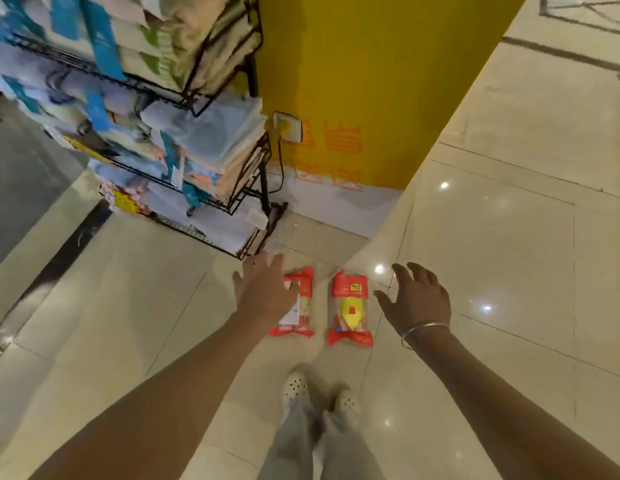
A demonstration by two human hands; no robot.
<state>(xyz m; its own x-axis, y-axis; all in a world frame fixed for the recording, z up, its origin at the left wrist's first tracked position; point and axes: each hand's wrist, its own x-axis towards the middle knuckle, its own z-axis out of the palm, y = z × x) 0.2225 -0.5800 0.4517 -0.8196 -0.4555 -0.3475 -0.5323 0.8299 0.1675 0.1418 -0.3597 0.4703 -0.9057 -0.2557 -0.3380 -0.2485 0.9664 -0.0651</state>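
Two red plastic packets lie side by side on the shiny tiled floor. The left packet (303, 306) is partly hidden by my left hand (263, 289), which hovers over it with fingers spread and holds nothing. The right packet (351, 308) has a yellow label and is fully visible. My right hand (417, 297), with a metal bangle at the wrist, is stretched out just right of that packet, fingers relaxed and empty.
A black wire rack (232, 188) stacked with bagged textiles stands at upper left. Behind the packets rises a yellow pillar (371, 81) with a wall socket (287, 128). My feet in white perforated clogs (294, 388) stand just below the packets. Cream tiles (509, 237) spread to the right.
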